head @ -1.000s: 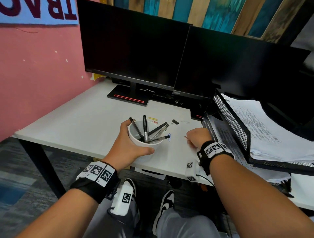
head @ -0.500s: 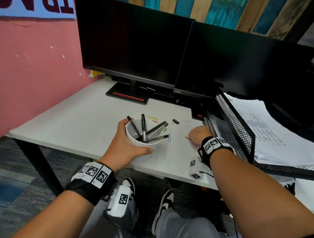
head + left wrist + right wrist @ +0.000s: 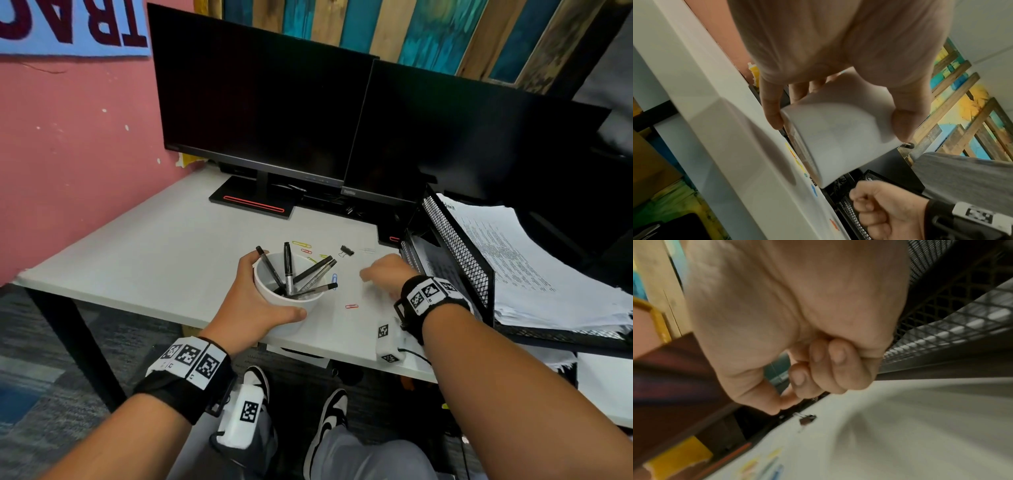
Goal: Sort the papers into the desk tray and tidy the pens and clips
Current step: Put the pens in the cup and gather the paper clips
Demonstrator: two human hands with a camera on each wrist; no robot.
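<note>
My left hand (image 3: 260, 298) grips a white cup (image 3: 287, 305) that stands near the desk's front edge and holds several black pens (image 3: 288, 270). The left wrist view shows thumb and fingers wrapped round the cup (image 3: 838, 138). My right hand (image 3: 368, 274) hovers just right of the cup, fingers curled, thumb against index. In the right wrist view nothing shows in the right hand (image 3: 783, 402). A red paper clip (image 3: 351, 306) lies on the desk below it, a blue clip (image 3: 334, 278) beside the cup. Yellow clips (image 3: 301, 244) and a black binder clip (image 3: 346, 251) lie behind.
A black mesh desk tray (image 3: 455, 246) stacked with printed papers (image 3: 534, 270) stands at the right, close to my right wrist. Two dark monitors (image 3: 260, 102) fill the back of the white desk (image 3: 154, 246). A pink wall runs along the left.
My right hand has drawn slightly left towards the cup. The red clip that was at its fingertips now lies on the desk nearer the front edge. My left hand still holds the cup.
</note>
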